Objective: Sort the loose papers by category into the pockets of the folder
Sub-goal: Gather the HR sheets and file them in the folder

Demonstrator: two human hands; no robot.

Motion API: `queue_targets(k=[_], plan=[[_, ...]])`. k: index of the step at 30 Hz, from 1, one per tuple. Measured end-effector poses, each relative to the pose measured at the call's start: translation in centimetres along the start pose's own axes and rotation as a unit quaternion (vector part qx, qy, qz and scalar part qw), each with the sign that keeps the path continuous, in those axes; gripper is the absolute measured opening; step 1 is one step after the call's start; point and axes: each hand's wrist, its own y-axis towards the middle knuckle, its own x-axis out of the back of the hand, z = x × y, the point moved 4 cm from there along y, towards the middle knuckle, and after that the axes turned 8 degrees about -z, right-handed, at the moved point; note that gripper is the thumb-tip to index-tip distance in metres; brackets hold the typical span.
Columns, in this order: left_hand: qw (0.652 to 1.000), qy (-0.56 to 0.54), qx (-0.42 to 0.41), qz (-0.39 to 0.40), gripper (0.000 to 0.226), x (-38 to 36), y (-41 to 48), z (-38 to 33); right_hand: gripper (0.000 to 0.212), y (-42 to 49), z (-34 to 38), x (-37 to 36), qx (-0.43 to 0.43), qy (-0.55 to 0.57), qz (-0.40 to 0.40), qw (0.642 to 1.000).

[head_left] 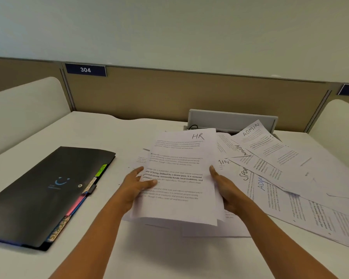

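Observation:
A small stack of white printed sheets, the top one marked "HR", is lifted above the desk. My left hand grips its left edge, thumb on top. My right hand holds the right edge with fingers behind the paper. A black expanding folder lies closed on the left of the desk, with coloured tabs sticking out along its right side. Several loose sheets marked "ADMIN" and other headings are spread over the right of the desk, overlapping.
The white desk is bounded by a tan partition at the back and white side dividers. A grey cable tray with a black cord stands behind the papers. A sign reads 304.

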Motion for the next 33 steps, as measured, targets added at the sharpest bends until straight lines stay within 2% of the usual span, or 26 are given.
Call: queue_targets(k=[3,7,10,13,17,22,28,33], plan=[[0.999,-0.017,0.009,0.049,0.04,-0.9,-0.3,-0.1,0.027,-0.3,0.3,-0.6,0.027,-0.028,0.036,0.999],[0.998,-0.017,-0.06,0.013,0.042,-1.0,-0.1,-1.5,0.034,0.2,1.3,-0.6,0.098,-0.067,0.002,0.993],[0.991,-0.044,-0.123,0.013,0.038,-1.2,-0.2,-2.6,0.029,0.3,2.9,-0.6,0.15,-0.045,-0.04,0.987],[0.987,-0.041,-0.151,0.025,0.037,-1.4,-0.4,-3.0,0.028,0.2,3.4,-0.6,0.179,-0.03,-0.067,0.981],[0.989,-0.007,-0.137,0.048,0.039,-2.1,-0.9,-2.1,0.044,-0.3,1.9,-1.0,0.186,-0.031,-0.042,0.981],[0.989,-0.02,-0.142,0.024,0.028,-2.5,-1.2,-2.1,0.039,-0.2,1.6,-1.4,0.197,-0.023,-0.039,0.979],[0.99,-0.012,-0.138,0.018,0.026,-2.6,-1.3,-1.7,0.037,0.1,1.2,-1.4,0.184,-0.038,-0.03,0.982],[0.988,-0.016,-0.15,-0.028,0.023,-2.1,-1.3,-1.6,0.028,0.0,0.9,-0.8,0.187,-0.048,-0.033,0.981]])
